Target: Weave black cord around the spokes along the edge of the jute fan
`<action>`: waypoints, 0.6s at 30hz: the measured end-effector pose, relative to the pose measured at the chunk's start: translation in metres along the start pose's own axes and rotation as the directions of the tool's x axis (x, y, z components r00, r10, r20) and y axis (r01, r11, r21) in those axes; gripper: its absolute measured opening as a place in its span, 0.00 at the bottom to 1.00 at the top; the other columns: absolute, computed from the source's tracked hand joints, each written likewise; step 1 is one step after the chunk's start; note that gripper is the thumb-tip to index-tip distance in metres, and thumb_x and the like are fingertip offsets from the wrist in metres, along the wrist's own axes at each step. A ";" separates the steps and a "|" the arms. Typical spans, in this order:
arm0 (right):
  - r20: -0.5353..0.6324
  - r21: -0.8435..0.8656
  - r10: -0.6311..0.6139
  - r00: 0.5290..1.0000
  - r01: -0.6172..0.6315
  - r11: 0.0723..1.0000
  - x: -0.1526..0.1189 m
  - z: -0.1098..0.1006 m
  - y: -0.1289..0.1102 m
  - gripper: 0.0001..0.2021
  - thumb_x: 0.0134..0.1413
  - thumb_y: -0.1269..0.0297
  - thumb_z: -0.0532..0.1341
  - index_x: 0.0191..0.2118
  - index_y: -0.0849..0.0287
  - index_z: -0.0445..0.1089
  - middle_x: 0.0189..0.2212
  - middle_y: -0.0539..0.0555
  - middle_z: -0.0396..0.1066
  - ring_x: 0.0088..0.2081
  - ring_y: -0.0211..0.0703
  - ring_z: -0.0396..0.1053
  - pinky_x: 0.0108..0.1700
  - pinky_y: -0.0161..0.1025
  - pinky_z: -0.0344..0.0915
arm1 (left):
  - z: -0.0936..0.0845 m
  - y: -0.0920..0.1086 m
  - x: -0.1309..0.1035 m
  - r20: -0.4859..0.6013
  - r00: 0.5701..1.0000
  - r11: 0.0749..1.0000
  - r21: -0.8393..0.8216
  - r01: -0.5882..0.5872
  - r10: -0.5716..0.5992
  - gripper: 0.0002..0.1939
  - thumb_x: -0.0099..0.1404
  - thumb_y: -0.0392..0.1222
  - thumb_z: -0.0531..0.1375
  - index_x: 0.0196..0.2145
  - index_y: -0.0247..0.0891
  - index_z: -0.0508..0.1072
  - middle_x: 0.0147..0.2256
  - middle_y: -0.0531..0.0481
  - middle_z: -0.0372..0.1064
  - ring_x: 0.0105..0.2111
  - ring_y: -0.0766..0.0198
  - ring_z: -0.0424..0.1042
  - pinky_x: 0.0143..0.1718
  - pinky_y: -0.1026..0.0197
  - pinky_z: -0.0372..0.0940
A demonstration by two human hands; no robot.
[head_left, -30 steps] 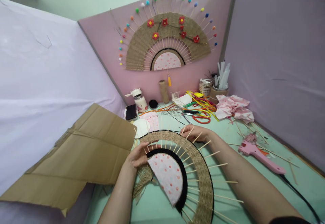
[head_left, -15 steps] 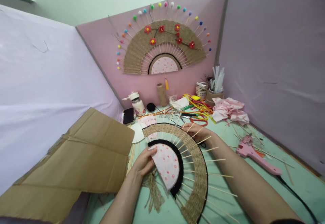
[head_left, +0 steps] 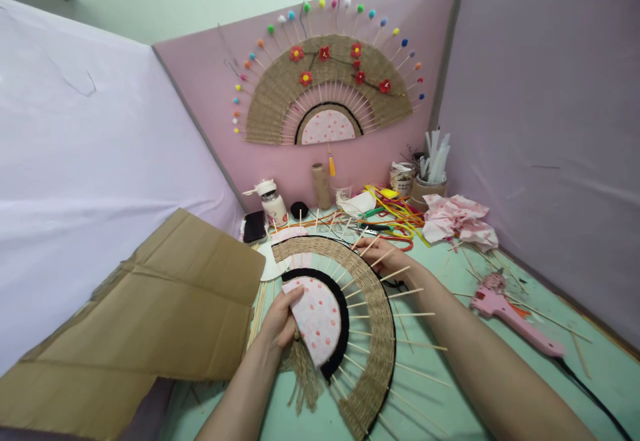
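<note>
A half-round woven fan [head_left: 383,328] with thin wooden sticks poking out past its rim is held tilted over the table. My left hand [head_left: 281,318] grips its straight side, thumb on the pink-spotted white half-circle [head_left: 320,321] bordered in black. Beneath that hand hangs a straw-coloured tassel [head_left: 303,378]. My right hand [head_left: 383,258] is closed at the fan's upper right rim, fingers among the stick ends and partly hidden. Black cord [head_left: 395,285] edges the rim and dangles by this hand; whether the fingers also pinch it is unclear.
A folded cardboard sheet [head_left: 175,294] leans at left. At right lie a pink glue gun [head_left: 520,321], loose sticks and crumpled spotted fabric [head_left: 460,220]. Scissors [head_left: 375,228], coloured strips, a bottle [head_left: 273,204] and a phone [head_left: 254,226] sit behind. A finished fan [head_left: 327,88] hangs on the back panel.
The fan has shifted slightly left and turned a little in my hands. My right hand has moved slightly left with its rim; my left thumb stays on the spotted half-circle.
</note>
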State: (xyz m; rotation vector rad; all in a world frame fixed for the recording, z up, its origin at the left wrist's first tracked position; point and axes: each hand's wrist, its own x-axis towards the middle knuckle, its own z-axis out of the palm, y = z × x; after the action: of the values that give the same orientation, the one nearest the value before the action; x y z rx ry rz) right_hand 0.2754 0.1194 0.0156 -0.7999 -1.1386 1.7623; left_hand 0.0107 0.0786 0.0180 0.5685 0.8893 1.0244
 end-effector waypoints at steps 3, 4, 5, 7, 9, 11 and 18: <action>-0.115 0.047 -0.065 0.991 0.071 0.996 0.001 -0.001 -0.001 0.18 0.37 0.58 0.69 0.33 0.63 0.69 0.14 0.40 0.45 0.16 0.25 0.38 0.18 0.30 0.34 | -0.005 0.003 0.003 -0.028 0.999 0.999 -0.022 -0.027 0.026 0.11 0.52 0.29 0.62 0.36 0.31 0.72 0.32 0.42 0.76 0.35 0.53 0.76 0.43 0.53 0.68; -0.128 0.058 -0.071 0.989 0.079 0.995 0.001 -0.002 -0.001 0.17 0.37 0.58 0.69 0.34 0.64 0.69 0.14 0.39 0.44 0.16 0.25 0.38 0.19 0.30 0.33 | -0.006 0.004 0.004 -0.025 0.999 0.999 -0.023 -0.030 0.029 0.11 0.52 0.29 0.62 0.36 0.31 0.72 0.32 0.42 0.76 0.35 0.53 0.76 0.43 0.53 0.68; -0.124 0.065 -0.067 0.990 0.075 0.995 0.000 -0.002 -0.001 0.17 0.38 0.58 0.69 0.35 0.64 0.70 0.14 0.40 0.44 0.17 0.26 0.38 0.19 0.30 0.33 | -0.007 0.004 0.004 -0.023 0.999 0.999 -0.025 -0.029 0.029 0.11 0.52 0.29 0.62 0.36 0.31 0.72 0.33 0.42 0.76 0.35 0.53 0.76 0.43 0.53 0.69; -0.110 0.071 -0.059 0.992 0.067 0.995 0.000 -0.004 -0.001 0.17 0.40 0.59 0.68 0.36 0.64 0.70 0.14 0.40 0.44 0.17 0.26 0.38 0.19 0.30 0.33 | -0.009 0.005 0.003 -0.015 1.000 0.999 -0.024 -0.023 0.023 0.12 0.52 0.29 0.62 0.37 0.31 0.72 0.33 0.42 0.76 0.35 0.53 0.76 0.43 0.54 0.69; -0.092 0.069 -0.049 0.995 0.056 0.996 -0.001 -0.005 -0.001 0.18 0.41 0.59 0.68 0.37 0.64 0.70 0.15 0.40 0.43 0.17 0.26 0.37 0.19 0.30 0.33 | -0.009 0.006 0.002 -0.010 1.000 1.000 -0.020 -0.023 0.022 0.12 0.52 0.30 0.63 0.37 0.31 0.72 0.33 0.42 0.76 0.36 0.53 0.76 0.44 0.54 0.69; -0.086 0.064 -0.047 0.995 0.053 0.997 -0.001 -0.006 -0.001 0.18 0.41 0.59 0.67 0.38 0.64 0.71 0.15 0.40 0.43 0.17 0.26 0.37 0.19 0.30 0.33 | -0.008 0.006 0.002 -0.006 1.000 1.000 -0.011 -0.024 0.024 0.11 0.52 0.30 0.63 0.36 0.31 0.72 0.33 0.42 0.76 0.36 0.52 0.75 0.44 0.53 0.68; -0.090 0.067 -0.058 0.994 0.064 0.996 -0.004 -0.006 -0.005 0.18 0.40 0.58 0.68 0.37 0.64 0.71 0.15 0.41 0.43 0.18 0.27 0.39 0.20 0.31 0.33 | -0.006 0.005 -0.001 -0.008 0.999 0.999 0.012 -0.035 0.035 0.12 0.51 0.31 0.64 0.36 0.32 0.72 0.33 0.42 0.76 0.37 0.53 0.75 0.44 0.53 0.68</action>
State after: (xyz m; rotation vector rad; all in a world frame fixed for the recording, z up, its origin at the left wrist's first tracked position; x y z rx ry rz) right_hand 0.2837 0.1192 0.0182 -0.7845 -1.0274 1.6904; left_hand 0.0031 0.0804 0.0191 0.5918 0.8957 1.0542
